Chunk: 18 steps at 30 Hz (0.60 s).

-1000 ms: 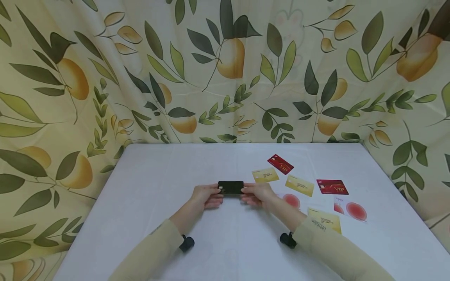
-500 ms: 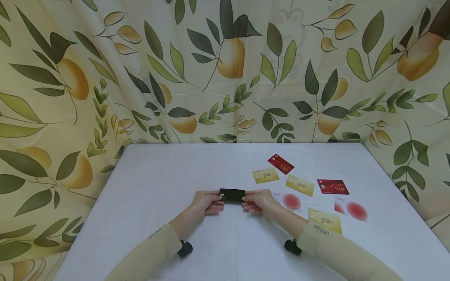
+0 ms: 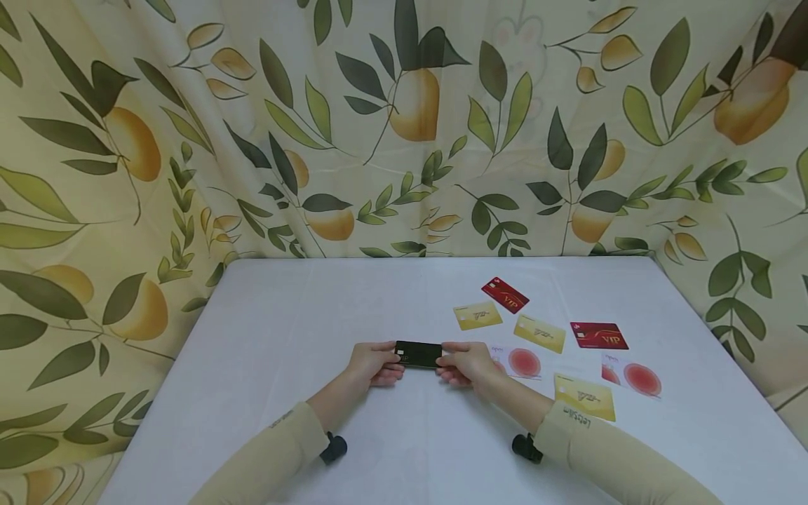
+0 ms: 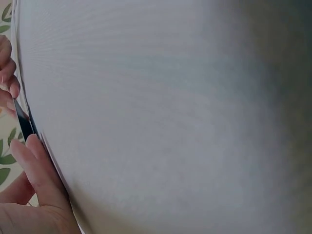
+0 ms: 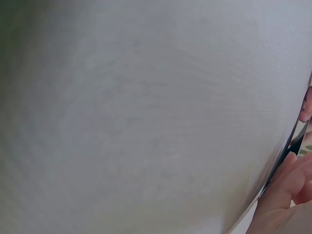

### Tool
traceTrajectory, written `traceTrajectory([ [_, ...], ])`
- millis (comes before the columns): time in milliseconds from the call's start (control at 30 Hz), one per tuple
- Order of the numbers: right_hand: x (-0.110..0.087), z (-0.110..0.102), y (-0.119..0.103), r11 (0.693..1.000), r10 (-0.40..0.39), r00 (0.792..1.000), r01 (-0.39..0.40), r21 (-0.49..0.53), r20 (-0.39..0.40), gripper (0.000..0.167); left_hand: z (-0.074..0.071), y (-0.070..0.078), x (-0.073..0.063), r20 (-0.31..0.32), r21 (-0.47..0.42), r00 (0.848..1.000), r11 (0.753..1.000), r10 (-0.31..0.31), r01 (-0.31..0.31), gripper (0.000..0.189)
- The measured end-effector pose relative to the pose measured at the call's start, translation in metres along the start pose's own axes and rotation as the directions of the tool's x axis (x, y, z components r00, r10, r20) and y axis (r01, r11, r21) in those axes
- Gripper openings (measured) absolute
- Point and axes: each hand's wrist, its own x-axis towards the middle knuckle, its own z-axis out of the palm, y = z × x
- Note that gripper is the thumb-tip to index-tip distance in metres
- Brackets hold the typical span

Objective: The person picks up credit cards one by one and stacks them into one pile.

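A black card (image 3: pixel 419 355) with a small chip at its left end is held between both hands, over the middle of the table. My left hand (image 3: pixel 374 364) pinches its left end, thumb on top. At the opposite end, my right hand (image 3: pixel 468 363) pinches it the same way. The left wrist view catches the dark card (image 4: pixel 24 123) nearly edge-on at the far left, beside the left hand (image 4: pixel 39 190). In the right wrist view, the right hand (image 5: pixel 285 190) shows at the lower right corner, with a dark sliver of the card above its fingers.
To the right on the white table (image 3: pixel 284 301) lie several cards: two red VIP cards (image 3: pixel 506 295), three gold cards (image 3: pixel 477 315), and two pale cards with red discs (image 3: pixel 631 376). One pale card (image 3: pixel 517 362) lies close to the right forearm. A leaf-patterned curtain (image 3: pixel 353 140) hangs behind.
Both hands have drawn the black card slightly toward the body, mostly in the first half second. Since then it has shifted very little. The loose cards have stayed put.
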Motion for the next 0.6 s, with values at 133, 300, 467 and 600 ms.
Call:
traceTrajectory([
  [133, 0.0007, 0.0007, 0.0006, 1.0, 0.003, 1.0, -0.003, -0.008, -0.002, 0.042, -0.0009, -0.0008, -0.0001, 0.009, 0.016, 1.0, 1.0, 0.003, -0.004, 0.046],
  [300, 0.0008, 0.0005, 0.0009, 1.0, -0.008, 1.0, 0.008, -0.025, 0.003, 0.041, -0.0023, -0.0007, 0.0009, 0.02, 0.047, 1.0, 0.999, 0.005, -0.006, 0.045],
  [467, 0.0017, -0.0008, 0.0016, 0.998, -0.038, 0.999, 0.039, -0.058, 0.018, 0.041, -0.0034, -0.0008, 0.0023, 0.031, 0.077, 0.999, 0.997, 0.013, -0.016, 0.046],
  [600, 0.0041, -0.0025, 0.0025, 0.994, -0.058, 0.998, 0.06, -0.092, 0.031, 0.041, -0.0035, -0.0007, 0.0014, 0.034, 0.099, 0.999, 0.995, 0.028, -0.031, 0.046],
])
